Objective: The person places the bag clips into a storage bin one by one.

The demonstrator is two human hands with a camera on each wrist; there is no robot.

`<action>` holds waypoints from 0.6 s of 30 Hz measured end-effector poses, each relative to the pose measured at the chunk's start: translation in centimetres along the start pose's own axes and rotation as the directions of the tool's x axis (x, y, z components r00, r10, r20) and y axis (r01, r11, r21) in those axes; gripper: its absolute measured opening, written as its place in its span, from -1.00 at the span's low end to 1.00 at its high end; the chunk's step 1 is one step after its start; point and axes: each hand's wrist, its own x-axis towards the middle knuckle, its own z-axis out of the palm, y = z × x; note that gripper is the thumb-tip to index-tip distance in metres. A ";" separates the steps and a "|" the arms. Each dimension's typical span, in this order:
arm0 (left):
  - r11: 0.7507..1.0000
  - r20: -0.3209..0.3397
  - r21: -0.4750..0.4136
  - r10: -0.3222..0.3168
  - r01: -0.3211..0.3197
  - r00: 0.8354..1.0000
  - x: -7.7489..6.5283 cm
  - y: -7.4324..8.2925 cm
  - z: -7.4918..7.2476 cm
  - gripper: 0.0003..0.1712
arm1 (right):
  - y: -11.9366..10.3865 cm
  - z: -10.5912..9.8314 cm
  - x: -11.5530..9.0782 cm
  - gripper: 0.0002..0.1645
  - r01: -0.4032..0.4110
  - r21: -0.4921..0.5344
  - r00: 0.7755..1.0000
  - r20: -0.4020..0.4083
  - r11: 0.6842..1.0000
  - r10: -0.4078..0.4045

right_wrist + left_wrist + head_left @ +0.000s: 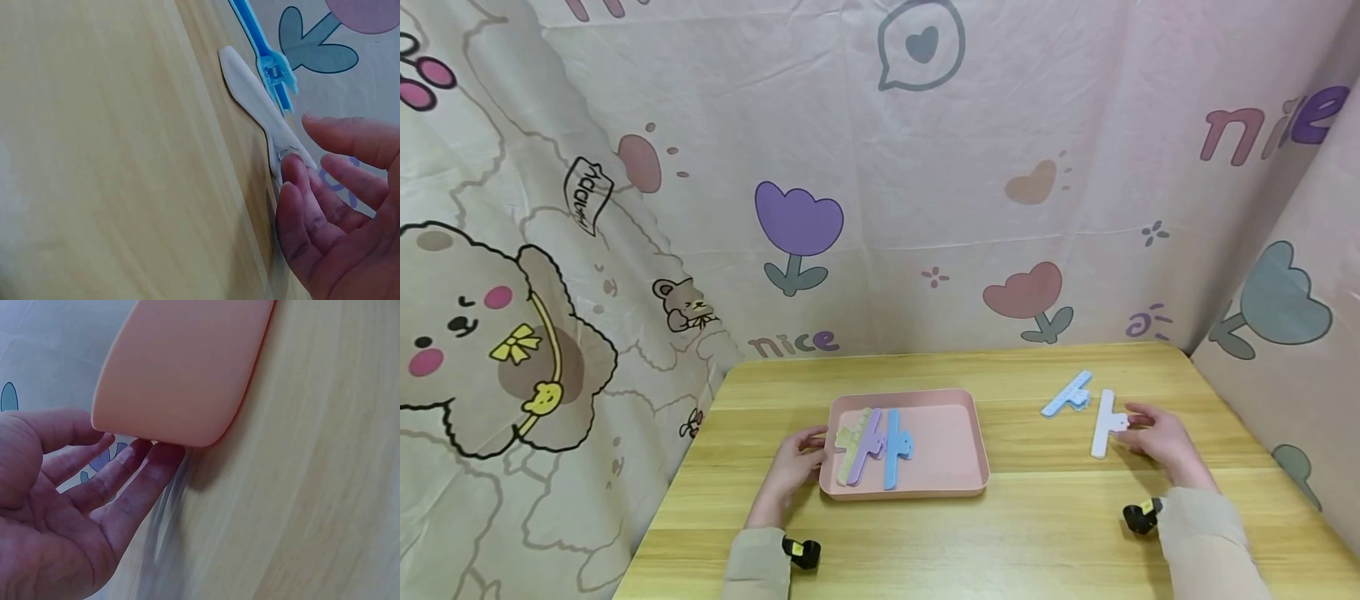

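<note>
At the left end of a pink tray (947, 450), my left hand (797, 458) rests its fingertips against the outer wall. The left wrist view shows the thumb near the rim and relaxed fingers along the tray side (181, 375). Inside the tray lie a yellow-green clip (853, 446), a purple clip (867, 450) and a blue clip (892, 450). My right hand (1157, 437) is at the handle end of a white clip (1102, 425) on the table. In the right wrist view, its fingertips overlap the white clip (256, 94), while the thumb stands apart.
A light blue clip (1067, 396) lies on the wooden table (925, 542), just beyond and left of the white one. Printed cloth (887, 208) hangs behind the table and along both sides.
</note>
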 end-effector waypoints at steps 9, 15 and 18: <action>1.000 0.000 -0.016 0.000 0.000 1.000 0.2 -0.2 0.0 -0.47 | -0.1 -0.2 0.3 -0.08 -0.067 -0.037 0.998 -0.009 0.997 0.067; 1.000 -0.004 -0.016 -0.003 0.003 1.000 0.3 -0.3 -0.1 -0.46 | -0.2 0.0 0.6 -0.08 -0.079 -0.049 0.997 -0.016 0.996 0.078; 1.000 -0.003 -0.017 -0.003 0.003 1.000 0.3 -0.4 -0.1 -0.46 | -0.1 0.1 0.7 -0.10 -0.086 -0.054 0.996 -0.025 0.995 0.085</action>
